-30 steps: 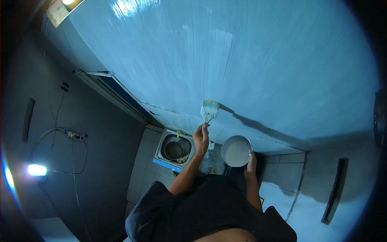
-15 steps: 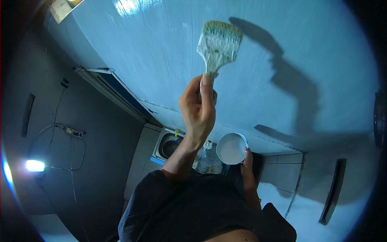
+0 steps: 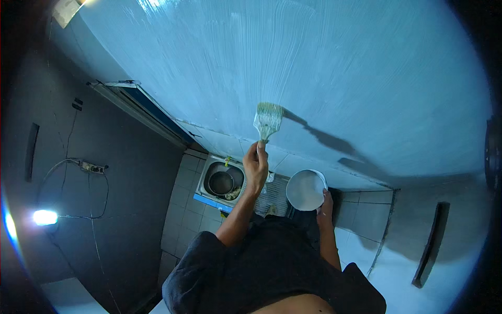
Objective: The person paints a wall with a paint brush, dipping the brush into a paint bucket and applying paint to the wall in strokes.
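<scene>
My left hand (image 3: 255,168) is closed around the handle of a wide, flat paintbrush (image 3: 269,121), its bristles pointing up and pale with paint. The bristle tips lie against the light blue-white wall (image 3: 334,83), at the lower end of fresh vertical streaks. Lower and to the right, my right hand (image 3: 324,203) grips the rim of a round white bucket (image 3: 306,190). Pale, whitish paint fills part of the bucket; its depth I cannot tell. The fingers behind the bucket are partly hidden.
Below the wall stands a metal sink (image 3: 222,179) with a dark pot in it, beside a ridged drainboard (image 3: 272,196). At left, a bright lamp (image 3: 45,217) and a power strip (image 3: 93,167) hang on the dark wall. A dark slot (image 3: 432,243) cuts the right wall.
My left hand has drawn the paintbrush down the wall toward me, leaving wet streaks above it. The bucket in my right hand has shifted slightly right in view.
</scene>
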Motion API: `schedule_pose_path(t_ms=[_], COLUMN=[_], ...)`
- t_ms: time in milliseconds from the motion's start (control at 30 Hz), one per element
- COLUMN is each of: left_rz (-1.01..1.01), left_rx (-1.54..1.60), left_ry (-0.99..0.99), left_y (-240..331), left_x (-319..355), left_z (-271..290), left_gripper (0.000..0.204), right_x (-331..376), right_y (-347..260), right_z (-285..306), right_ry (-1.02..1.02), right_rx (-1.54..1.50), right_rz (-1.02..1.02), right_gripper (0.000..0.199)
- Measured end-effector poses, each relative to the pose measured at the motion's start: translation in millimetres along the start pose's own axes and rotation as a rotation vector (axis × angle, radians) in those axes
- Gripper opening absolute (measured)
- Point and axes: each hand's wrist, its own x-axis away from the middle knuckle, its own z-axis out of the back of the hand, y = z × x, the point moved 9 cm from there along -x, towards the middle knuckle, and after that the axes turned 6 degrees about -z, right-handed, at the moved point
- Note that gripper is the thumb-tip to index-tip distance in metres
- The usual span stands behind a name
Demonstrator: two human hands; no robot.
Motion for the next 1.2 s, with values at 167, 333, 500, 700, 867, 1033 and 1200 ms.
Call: schedule_pose_path(t_ms=[167,333,500,700,867,1033,1200], left_rz=[0.092,0.115,0.208,0.194,-0.014,-0.157,-0.071], left_rx=[-0.151,-0.493,-0.524,-0.202,0.039,0.013,-0.096], left_ry=[-0.038,-0.016,-0.003,0.097,0.106,0.095,0.054], left_y=[-150.9,-238.9,-237.0,-173.2,-47.1,22.4,-74.7], left_x=[38.4,68.1,81.4,67.4,-12.6,-78.3,-59.5], left_z=[23.8,58.8,64.3,63.7,68.7,73.3,88.0], left_gripper=[0.036,0.035,0.040,0.046,0.034,0.035,0.040], right_x=[-2.2,16.4,19.5,15.9,5.6,19.1,10.1], right_y=[4.0,-11.6,-4.6,-21.3,-1.9,-14.6,-13.3], right_z=[13.5,-2.9,0.7,5.4,10.1,-26.4,-24.6], right_ry=[0.054,0.048,0.057,-0.007,-0.005,-0.075,-0.022], right_rx=[0.046,0.033,-0.005,0.592,0.146,-0.113,0.083], right_rz=[-0.149,-0.201,-0.195,0.468,0.080,-0.170,-0.011], right_gripper=[0.049,0.050,0.045,0.048,0.042,0.041,0.040])
